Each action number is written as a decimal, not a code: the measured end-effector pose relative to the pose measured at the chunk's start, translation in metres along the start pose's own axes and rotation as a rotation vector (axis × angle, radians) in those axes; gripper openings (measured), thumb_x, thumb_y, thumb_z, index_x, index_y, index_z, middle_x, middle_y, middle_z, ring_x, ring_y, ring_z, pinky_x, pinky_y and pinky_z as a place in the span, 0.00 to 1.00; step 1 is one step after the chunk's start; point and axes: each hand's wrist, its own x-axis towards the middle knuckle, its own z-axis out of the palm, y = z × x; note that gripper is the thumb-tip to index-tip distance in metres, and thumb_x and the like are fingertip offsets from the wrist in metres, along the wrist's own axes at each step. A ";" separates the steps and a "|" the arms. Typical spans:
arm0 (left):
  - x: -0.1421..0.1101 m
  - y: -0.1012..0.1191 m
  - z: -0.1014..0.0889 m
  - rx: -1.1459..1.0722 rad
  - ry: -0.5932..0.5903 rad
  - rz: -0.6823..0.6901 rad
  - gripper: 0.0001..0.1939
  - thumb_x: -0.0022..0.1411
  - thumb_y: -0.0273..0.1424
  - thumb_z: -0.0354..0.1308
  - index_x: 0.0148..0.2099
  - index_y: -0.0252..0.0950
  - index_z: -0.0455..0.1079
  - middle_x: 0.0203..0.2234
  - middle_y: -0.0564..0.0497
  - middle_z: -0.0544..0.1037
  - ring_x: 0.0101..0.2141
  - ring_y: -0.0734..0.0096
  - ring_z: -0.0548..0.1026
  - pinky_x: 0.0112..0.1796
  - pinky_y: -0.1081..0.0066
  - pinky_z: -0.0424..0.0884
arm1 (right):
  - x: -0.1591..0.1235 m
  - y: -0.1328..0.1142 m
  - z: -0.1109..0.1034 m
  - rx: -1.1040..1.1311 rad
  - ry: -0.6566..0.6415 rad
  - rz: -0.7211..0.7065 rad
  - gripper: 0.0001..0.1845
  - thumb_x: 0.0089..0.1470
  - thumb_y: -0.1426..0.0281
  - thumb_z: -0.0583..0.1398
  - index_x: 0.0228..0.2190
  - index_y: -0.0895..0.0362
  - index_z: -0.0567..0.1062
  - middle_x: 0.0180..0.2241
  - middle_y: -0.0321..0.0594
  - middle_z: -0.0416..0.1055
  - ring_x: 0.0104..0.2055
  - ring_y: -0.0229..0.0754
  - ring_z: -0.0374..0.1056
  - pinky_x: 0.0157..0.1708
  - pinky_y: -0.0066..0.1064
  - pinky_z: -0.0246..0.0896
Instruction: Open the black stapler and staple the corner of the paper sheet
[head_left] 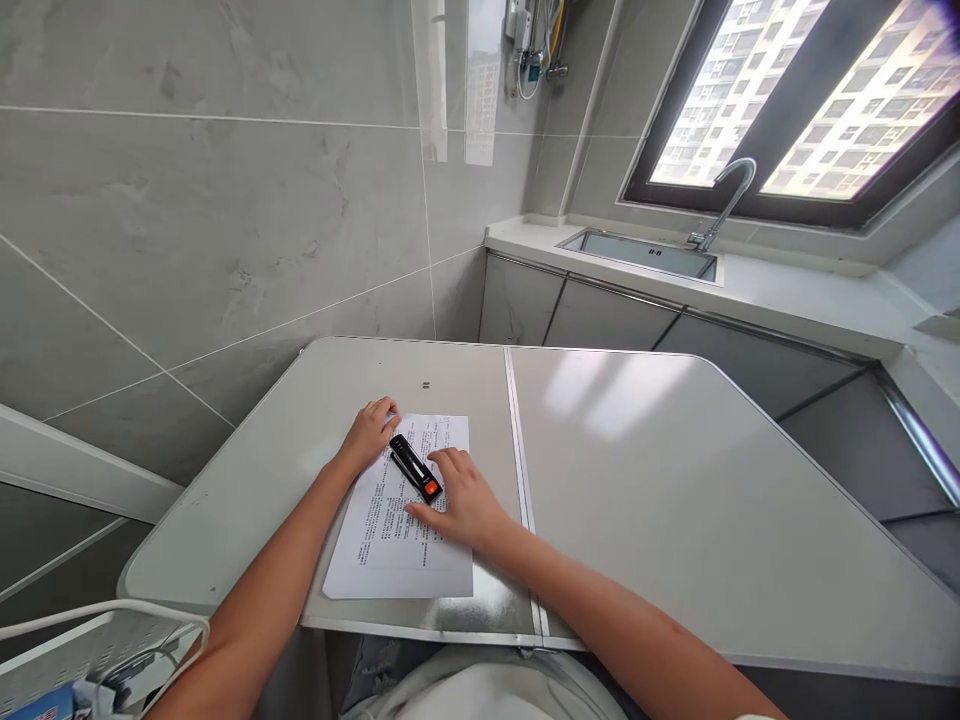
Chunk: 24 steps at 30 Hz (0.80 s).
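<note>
A black stapler [411, 465] with an orange patch at its near end lies slantwise on a printed sheet of paper [442, 578]. My left hand [370, 432] is at the paper's far left corner, thumb and fingers bent around that corner, close to the stapler's far end. Over the right side of the sheet, my right hand [461, 498] has its thumb and fingers spread on either side of the stapler's orange end. No grip on the stapler shows. Two tiny dark staple-like bits [425, 385] lie on the table beyond the paper.
The white folding table [637, 510] has a metal seam down its middle. A white wire basket [112, 625] with cables and packets stands at lower left. Grey tiled wall rises at left and ahead. A counter with a sink [637, 250] and faucet [724, 205] runs below the window.
</note>
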 end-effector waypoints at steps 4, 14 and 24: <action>-0.001 0.009 0.001 -0.112 -0.011 -0.067 0.02 0.65 0.32 0.60 0.38 0.43 0.69 0.30 0.54 0.75 0.28 0.64 0.69 0.35 0.67 0.61 | 0.012 -0.002 0.018 -0.051 -0.044 -0.025 0.32 0.61 0.66 0.64 0.62 0.54 0.61 0.59 0.49 0.67 0.60 0.55 0.62 0.58 0.47 0.63; -0.003 0.020 0.023 -0.407 0.021 -0.085 0.10 0.65 0.40 0.61 0.38 0.41 0.65 0.36 0.51 0.76 0.40 0.63 0.73 0.43 0.67 0.66 | -0.013 0.003 -0.005 -0.193 -0.145 0.093 0.29 0.63 0.74 0.54 0.64 0.54 0.57 0.50 0.47 0.75 0.39 0.49 0.74 0.35 0.34 0.61; 0.012 0.076 0.103 -0.318 -0.038 -0.112 0.04 0.66 0.34 0.55 0.38 0.41 0.64 0.34 0.52 0.74 0.37 0.64 0.73 0.41 0.66 0.67 | -0.072 0.044 -0.083 -0.221 -0.049 0.246 0.25 0.65 0.70 0.54 0.61 0.52 0.62 0.44 0.43 0.77 0.38 0.48 0.74 0.37 0.33 0.60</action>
